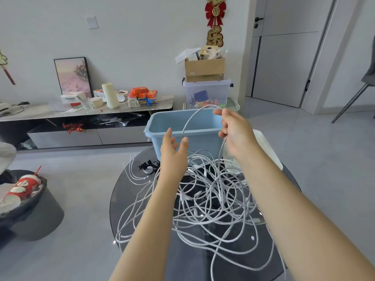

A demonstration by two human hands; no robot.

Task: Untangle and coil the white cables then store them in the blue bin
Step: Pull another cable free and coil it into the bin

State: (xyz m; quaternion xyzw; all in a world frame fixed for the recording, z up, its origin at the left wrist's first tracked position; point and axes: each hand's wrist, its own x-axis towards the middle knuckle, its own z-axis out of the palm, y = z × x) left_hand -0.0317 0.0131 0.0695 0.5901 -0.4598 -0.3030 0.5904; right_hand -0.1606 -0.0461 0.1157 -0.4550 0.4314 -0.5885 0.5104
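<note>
A tangle of white cables [205,199] lies spread over the round dark glass table [239,266]. Behind it stands the blue bin [162,122], open on top. My right hand [233,132] is raised in front of the bin's right rim and grips one white cable [194,116], which arcs up and over to the left, its free end hanging down by my left hand. My left hand [173,151] is held up in front of the bin with straight fingers, just beside that hanging end, holding nothing.
A white lid-like object [265,147] lies right of the bin. A small black gadget [148,167] sits on the table's left. A low dark stool with cups [22,191] stands at left; a TV cabinet, stacked boxes [205,86] behind.
</note>
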